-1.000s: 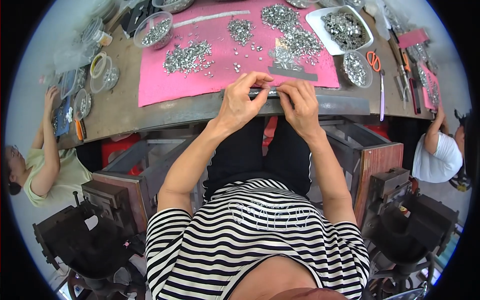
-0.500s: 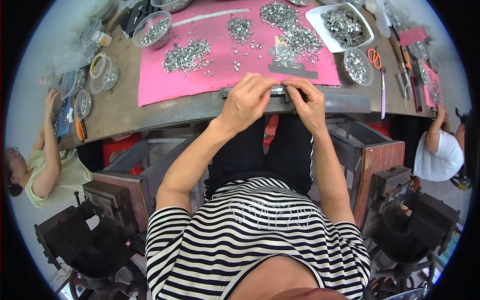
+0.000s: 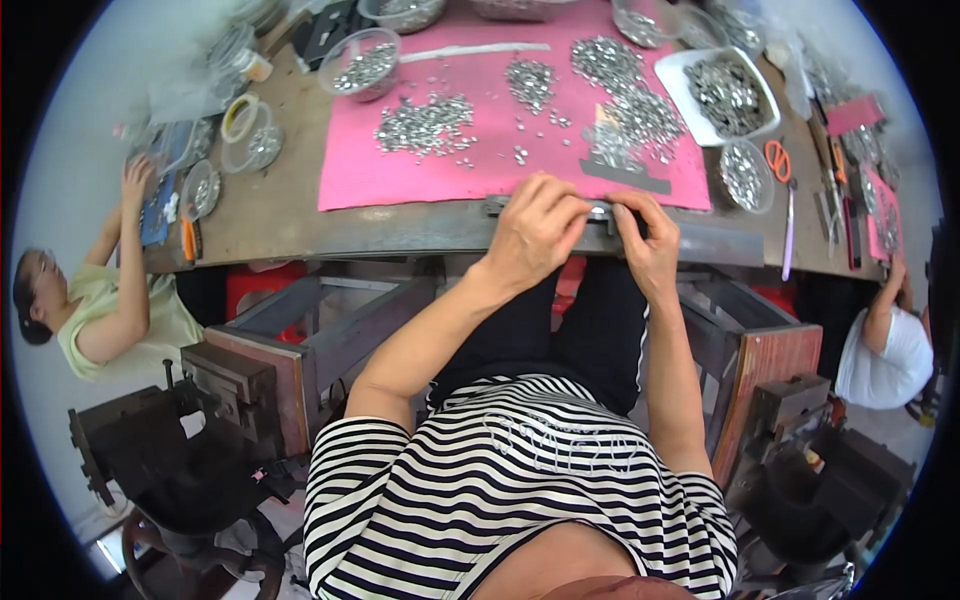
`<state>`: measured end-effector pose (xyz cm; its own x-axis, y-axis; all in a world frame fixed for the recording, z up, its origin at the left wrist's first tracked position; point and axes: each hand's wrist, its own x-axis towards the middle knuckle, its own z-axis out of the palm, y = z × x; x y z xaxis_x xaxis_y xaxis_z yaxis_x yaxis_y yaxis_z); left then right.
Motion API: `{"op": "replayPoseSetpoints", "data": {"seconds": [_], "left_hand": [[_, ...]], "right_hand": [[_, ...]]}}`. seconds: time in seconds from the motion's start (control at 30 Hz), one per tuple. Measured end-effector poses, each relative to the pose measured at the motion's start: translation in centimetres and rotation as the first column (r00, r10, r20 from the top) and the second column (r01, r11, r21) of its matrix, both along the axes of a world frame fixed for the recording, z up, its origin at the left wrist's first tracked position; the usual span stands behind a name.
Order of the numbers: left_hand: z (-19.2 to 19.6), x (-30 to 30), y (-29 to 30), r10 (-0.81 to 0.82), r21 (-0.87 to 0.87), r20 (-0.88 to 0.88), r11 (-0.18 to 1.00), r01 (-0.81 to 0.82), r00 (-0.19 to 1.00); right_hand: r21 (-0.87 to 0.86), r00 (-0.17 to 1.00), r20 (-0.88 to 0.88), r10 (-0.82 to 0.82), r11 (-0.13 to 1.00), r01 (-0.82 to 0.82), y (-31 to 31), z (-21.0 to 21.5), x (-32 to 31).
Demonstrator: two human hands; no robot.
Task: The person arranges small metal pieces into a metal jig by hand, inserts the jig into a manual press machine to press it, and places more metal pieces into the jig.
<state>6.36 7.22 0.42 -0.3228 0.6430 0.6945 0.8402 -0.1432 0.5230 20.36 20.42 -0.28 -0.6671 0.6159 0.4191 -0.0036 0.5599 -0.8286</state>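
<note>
From the head camera, the left hand and right hand pinch a narrow metal strip at the table edge, at 12 o'clock. Heaps of small silver parts cover the pink mat, so much work seems left.

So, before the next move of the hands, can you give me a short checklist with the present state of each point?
1. Both hands on the dark metal strip at the table edge: ok; left hand and right hand meet on it.
2. Small piece pinched between the fingers: cannot tell, the fingers hide it.
3. Supply within sight: ok; silver parts lie in heaps on the pink mat.
4. White tray holds parts: ok.
5. Orange-handled scissors away from the hands: ok, they lie to the right.
6. Co-workers' hands apart from this spot: ok.
</note>
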Motion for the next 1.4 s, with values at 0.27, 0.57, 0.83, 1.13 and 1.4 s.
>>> {"op": "replayPoseSetpoints", "data": {"seconds": [0.27, 0.57, 0.83, 1.13, 1.4], "left_hand": [[0.1, 0.0, -0.5, 0.109, -0.084, -0.061, 0.990, -0.114, 0.992], [-0.2, -8.9, -5.5, 0.357, -0.249, -0.089, 0.896, -0.367, 0.930], [-0.1, -9.6, -6.5, 0.271, -0.301, 0.010, 0.919, -0.256, 0.963], [-1.1, -9.8, -5.8, 0.319, -0.213, -0.136, 0.915, -0.342, 0.938], [-0.8, -9.8, -5.8, 0.281, -0.223, -0.157, 0.924, -0.311, 0.947]], "right_hand": [[0.010, 0.998, 0.057, 0.006, 1.000, -0.007, 0.1, 1.1, -0.7], [0.448, 0.959, 0.181, 0.218, 0.849, -0.278, 1.4, 4.2, -10.3], [0.504, 0.939, 0.240, 0.246, 0.795, -0.338, 2.6, 2.1, -21.2], [0.599, 0.932, 0.337, 0.131, 0.734, -0.320, 0.9, 1.2, -24.4], [0.438, 0.933, 0.305, 0.189, 0.842, -0.314, 1.2, 1.2, -24.1]]}}
